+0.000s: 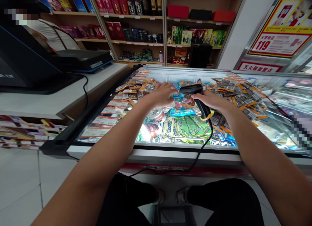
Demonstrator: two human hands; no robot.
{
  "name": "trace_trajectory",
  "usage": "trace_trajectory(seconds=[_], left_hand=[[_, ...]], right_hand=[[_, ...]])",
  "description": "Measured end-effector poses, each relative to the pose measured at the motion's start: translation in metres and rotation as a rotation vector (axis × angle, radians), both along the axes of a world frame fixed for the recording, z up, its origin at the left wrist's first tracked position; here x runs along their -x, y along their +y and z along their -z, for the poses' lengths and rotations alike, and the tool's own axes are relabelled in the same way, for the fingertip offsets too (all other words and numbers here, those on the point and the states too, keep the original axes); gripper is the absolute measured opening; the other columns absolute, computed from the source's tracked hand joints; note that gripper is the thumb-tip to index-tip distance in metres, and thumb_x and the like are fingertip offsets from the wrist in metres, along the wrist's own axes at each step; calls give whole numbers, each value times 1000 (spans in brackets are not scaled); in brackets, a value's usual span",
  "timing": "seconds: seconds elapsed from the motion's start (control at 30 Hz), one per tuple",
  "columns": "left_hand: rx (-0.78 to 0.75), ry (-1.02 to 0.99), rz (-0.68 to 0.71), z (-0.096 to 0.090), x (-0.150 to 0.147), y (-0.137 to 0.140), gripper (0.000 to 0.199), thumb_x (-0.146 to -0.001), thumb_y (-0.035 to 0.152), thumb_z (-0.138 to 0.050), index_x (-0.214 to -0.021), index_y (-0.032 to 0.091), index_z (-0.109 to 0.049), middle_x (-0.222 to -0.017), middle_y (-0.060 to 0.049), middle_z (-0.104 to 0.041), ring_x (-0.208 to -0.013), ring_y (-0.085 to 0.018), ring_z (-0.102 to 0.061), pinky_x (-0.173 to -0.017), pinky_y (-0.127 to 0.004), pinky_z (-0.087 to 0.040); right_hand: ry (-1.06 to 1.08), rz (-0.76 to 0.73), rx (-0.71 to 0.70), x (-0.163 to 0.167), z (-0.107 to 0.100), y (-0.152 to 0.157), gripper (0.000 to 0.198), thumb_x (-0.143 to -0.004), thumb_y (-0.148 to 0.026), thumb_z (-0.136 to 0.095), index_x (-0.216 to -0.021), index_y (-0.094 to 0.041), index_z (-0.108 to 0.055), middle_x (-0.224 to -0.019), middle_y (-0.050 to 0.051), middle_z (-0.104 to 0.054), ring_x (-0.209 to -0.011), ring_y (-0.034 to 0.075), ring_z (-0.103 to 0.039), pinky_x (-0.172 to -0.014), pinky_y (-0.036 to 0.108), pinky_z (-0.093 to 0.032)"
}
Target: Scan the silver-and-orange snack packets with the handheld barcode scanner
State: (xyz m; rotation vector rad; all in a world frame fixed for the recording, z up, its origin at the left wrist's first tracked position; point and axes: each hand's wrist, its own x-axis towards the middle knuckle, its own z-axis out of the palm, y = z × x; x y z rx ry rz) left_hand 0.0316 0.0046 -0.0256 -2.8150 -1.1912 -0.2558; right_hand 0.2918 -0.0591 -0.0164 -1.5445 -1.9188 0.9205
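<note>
My right hand (207, 97) is wrapped round the grip of a black barcode scanner (202, 109), whose head points left. My left hand (164, 93) reaches over the freezer's glass top, its fingers apart beside a heap of small packets (131, 89) with orange edges. Blue wrappers (181, 111) show between and below the hands. Whether the left fingertips touch a packet, I cannot tell. More small packets (243, 96) lie heaped on the right. Under the glass are green ice-cream packs (191, 125) and round tubs (156, 115).
The scanner's black cable (203, 148) hangs over the freezer's front edge (182, 153). On the left a counter (26, 102) bears a dark monitor (21, 57) and a flat black device (83, 58). Stocked shelves (136, 16) stand behind, and a person (57, 34) is at the upper left.
</note>
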Motion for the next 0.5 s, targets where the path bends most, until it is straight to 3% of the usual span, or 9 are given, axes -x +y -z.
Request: trace_trajectory(seconds=[0.1,0.23,0.4,0.5], left_hand=[[62,-4,85,10,-13,-6,48,-95,51,-43,-134,28,-59,-142,-8,-52,-137,-31,-38,-116,-52,-23],[105,31,47,19,-19,-8,61,-92,66,-43,-136,26,-56,-141,-11,-53,-136,-34,-39,-115,-52,-25],[129,40,-17,15,-19,-9,76,-83,70,-56,-145,27,-45,-147,-12,-46,-140,-36,-34,-117,-52,-24],[121,29,-49,12,-15,-7,84,-78,73,-61,-143,24,-45,-147,-14,-44,-141,-39,-33,-118,-54,-23]], right_hand=[[148,-35,49,3,1,-1,50,-79,-62,-60,-113,-26,-69,-95,12,-72,-101,36,-65,-87,50,-53],[312,6,131,6,9,5,60,-79,-67,-58,-121,-24,-64,-86,13,-71,-94,36,-66,-79,51,-55],[268,93,77,2,18,14,51,-80,-64,-60,-113,-26,-64,-81,11,-67,-85,34,-64,-68,46,-55],[361,78,104,0,17,15,41,-81,-60,-62,-101,-25,-64,-81,11,-66,-80,30,-63,-66,43,-54]])
